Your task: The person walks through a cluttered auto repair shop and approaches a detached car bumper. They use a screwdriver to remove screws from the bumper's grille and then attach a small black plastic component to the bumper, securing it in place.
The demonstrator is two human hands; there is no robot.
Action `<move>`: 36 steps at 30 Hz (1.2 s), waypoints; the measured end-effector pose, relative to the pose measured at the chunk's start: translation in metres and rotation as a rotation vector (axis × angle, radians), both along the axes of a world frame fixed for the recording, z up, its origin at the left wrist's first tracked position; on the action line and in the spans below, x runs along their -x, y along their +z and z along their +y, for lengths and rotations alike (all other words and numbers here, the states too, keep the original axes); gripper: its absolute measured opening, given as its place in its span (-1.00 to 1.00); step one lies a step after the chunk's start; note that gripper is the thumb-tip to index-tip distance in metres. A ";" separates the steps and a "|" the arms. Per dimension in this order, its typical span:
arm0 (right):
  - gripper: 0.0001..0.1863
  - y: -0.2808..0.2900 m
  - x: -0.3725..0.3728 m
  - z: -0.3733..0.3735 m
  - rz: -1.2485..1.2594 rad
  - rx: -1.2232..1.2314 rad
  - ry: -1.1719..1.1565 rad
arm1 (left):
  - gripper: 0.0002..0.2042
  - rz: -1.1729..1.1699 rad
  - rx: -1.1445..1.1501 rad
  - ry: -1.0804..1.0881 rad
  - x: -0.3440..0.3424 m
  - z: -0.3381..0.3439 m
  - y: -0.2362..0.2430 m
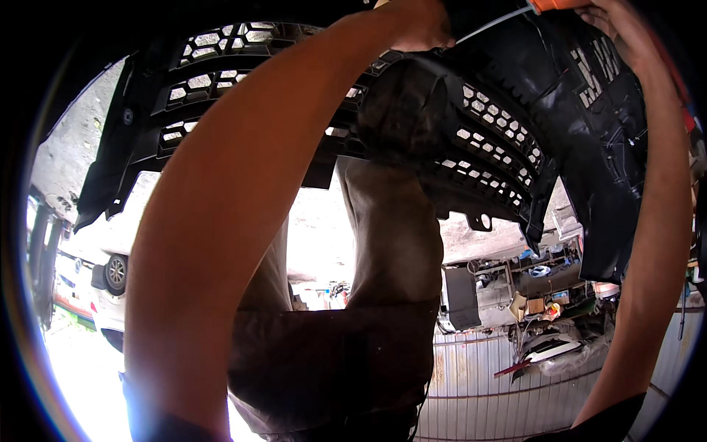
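Observation:
My right hand grips the orange handle of a screwdriver at the top right; its metal shaft slants down-left toward my left hand. That hand's fingers are curled at the shaft's tip, against a black plastic grille panel with honeycomb openings; what they hold is hidden. A further black plastic piece with cut slots lies along the right side.
My legs show below the panel. A white car stands at the left. At lower right are a cluttered workbench, assorted car parts and a corrugated metal surface. Pale ground shows behind my legs.

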State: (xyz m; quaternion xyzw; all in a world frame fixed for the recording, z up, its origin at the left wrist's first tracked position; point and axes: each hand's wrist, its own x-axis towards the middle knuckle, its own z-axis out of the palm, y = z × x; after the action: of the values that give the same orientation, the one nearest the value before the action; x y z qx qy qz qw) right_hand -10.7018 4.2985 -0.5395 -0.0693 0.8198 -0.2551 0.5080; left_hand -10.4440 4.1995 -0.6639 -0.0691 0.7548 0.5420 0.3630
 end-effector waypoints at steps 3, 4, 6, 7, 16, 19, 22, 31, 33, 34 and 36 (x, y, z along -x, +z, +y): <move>-0.67 0.009 0.009 0.006 -0.048 0.088 -0.020 | -0.72 -0.034 0.226 0.116 -0.017 -0.017 0.038; -0.67 0.016 0.014 0.009 -0.083 0.126 -0.002 | -0.71 -0.037 0.283 0.152 -0.025 -0.022 0.043; -0.63 0.027 0.026 0.022 -0.184 0.221 0.005 | -0.69 -0.084 0.338 0.226 -0.029 -0.028 0.051; -0.59 0.033 0.031 0.036 -0.245 0.276 -0.006 | -0.67 -0.125 0.334 0.262 -0.027 -0.028 0.059; -0.71 0.085 -0.141 0.105 -0.557 0.203 -0.593 | -0.61 -0.746 -0.592 0.728 -0.091 -0.010 0.182; -0.77 0.092 -0.208 0.107 -0.623 0.180 -0.820 | -0.69 -0.768 -0.737 0.820 -0.126 -0.010 0.193; -0.78 0.098 -0.254 0.087 -0.611 0.166 -0.939 | -0.74 -0.736 -0.762 0.895 -0.139 -0.027 0.196; -0.77 0.108 -0.290 0.062 -0.474 -0.072 -1.049 | -0.68 -0.590 -0.649 0.989 -0.155 -0.089 0.214; -0.77 0.113 -0.291 0.056 -0.456 -0.096 -1.068 | -0.65 -0.604 -0.652 1.032 -0.162 -0.103 0.224; -0.77 0.115 -0.291 0.055 -0.441 -0.111 -1.081 | -0.63 -0.604 -0.637 1.073 -0.164 -0.110 0.229; -0.77 0.117 -0.290 0.052 -0.394 -0.130 -1.051 | -0.60 -0.602 -0.608 1.154 -0.171 -0.126 0.243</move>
State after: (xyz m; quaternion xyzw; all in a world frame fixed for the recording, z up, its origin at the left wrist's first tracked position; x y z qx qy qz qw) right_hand -10.4123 4.3502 -0.4225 0.4286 0.6477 -0.4308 0.4596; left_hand -10.2727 4.0736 -0.4207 -0.4997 0.2807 0.7910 0.2143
